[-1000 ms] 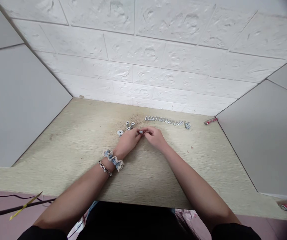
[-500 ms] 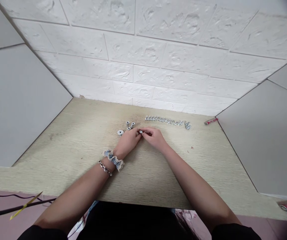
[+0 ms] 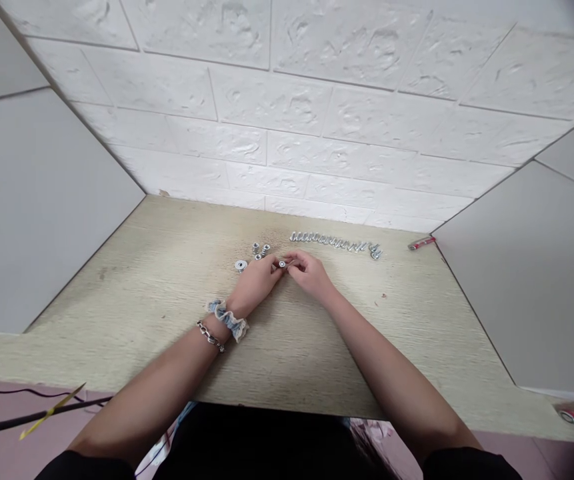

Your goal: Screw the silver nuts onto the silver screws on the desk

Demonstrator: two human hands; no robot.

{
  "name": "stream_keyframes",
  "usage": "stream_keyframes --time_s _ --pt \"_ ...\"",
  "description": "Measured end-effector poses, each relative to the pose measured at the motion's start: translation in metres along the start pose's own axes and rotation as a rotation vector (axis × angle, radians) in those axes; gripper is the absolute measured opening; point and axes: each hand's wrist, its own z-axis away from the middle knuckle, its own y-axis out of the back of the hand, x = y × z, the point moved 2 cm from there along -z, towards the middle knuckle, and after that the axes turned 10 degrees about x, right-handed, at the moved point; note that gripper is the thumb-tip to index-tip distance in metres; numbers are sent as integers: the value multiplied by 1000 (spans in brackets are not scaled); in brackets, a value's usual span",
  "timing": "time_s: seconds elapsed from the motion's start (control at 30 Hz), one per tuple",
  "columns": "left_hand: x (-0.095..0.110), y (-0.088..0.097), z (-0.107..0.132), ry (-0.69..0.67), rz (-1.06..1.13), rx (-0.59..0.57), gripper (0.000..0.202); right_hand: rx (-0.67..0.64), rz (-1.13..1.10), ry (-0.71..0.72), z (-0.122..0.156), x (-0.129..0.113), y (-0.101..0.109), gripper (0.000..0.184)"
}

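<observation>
My left hand (image 3: 254, 283) and my right hand (image 3: 311, 273) meet fingertip to fingertip over the middle of the wooden table (image 3: 167, 300). Between them they pinch one small silver metal fastener (image 3: 282, 264). Just left of it lies a loose cluster of similar silver nuts (image 3: 261, 250) and a single round silver piece (image 3: 240, 265). Behind my right hand a row of several silver fasteners (image 3: 334, 241) runs along the back of the table. My left wrist carries a blue scrunchie and a chain bracelet.
A small red object (image 3: 421, 243) lies at the table's back right corner. White brick-pattern wall (image 3: 287, 120) stands behind, grey panels on both sides. A dark cable and a yellow strip (image 3: 49, 412) cross the pink floor at the lower left.
My right fingers have shifted slightly around the small fastener; both hands stay in the same place.
</observation>
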Motion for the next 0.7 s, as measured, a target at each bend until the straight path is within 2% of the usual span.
stream_keyframes --time_s 0.07,0.13,0.2,0.37,0.5,0.6,0.7 --pt "0 0 0 0 -3 5 17 -22 15 34 0 -1 0 25" --pt "0 0 -1 6 -12 8 17 -29 42 41 0 -3 1 20" --pt "0 0 -2 12 -18 4 18 -2 69 7 0 -3 1 13" --pt "-1 -1 -2 19 -13 -2 19 47 63 -50 0 -1 1 13" --pt "-1 0 -1 4 0 1 19 -2 38 19 0 -2 0 25" --pt "0 1 -2 4 -16 11 19 -42 73 79 0 -5 1 21" --pt "-1 0 -2 15 -26 7 20 -47 68 22 0 -5 1 14"
